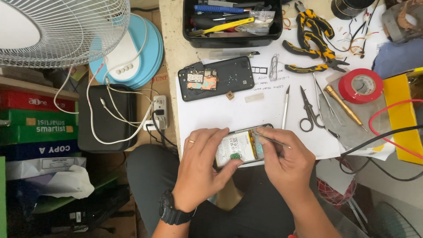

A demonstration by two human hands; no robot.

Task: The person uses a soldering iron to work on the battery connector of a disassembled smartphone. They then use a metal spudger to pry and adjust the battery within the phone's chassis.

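Both hands' fingers (229, 169) grip the opened phone (240, 147).

Opened phone (240, 147) partly hidden under both hands.

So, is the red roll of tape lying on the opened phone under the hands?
No, the red roll of tape lies on grey cloth far right of the opened phone the hands hold.

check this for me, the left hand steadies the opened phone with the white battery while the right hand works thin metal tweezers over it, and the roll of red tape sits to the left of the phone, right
Not quite. The roll of red tape sits to the right of the opened phone with the white battery, up beside the yellow box, as the head view shows. The rest holds: the left hand steadies the phone and the right hand works the thin metal tweezers over it.
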